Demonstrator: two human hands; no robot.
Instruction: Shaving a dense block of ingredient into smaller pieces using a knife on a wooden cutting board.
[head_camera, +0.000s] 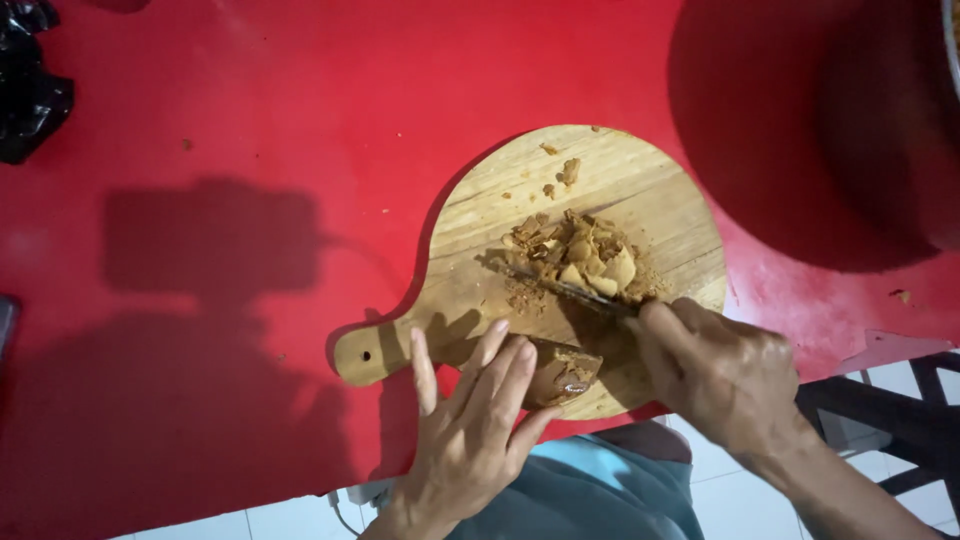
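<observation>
Left hand: fingers extended, grip flat on the brown block, pressing it against the board at the near edge. Right hand: grip closed around the knife handle; blade lies across the board, tip toward the left, touching the pile of shavings. Pile sits at board centre, just beyond the block. Board rests on the red surface. Far left: black bag.
</observation>
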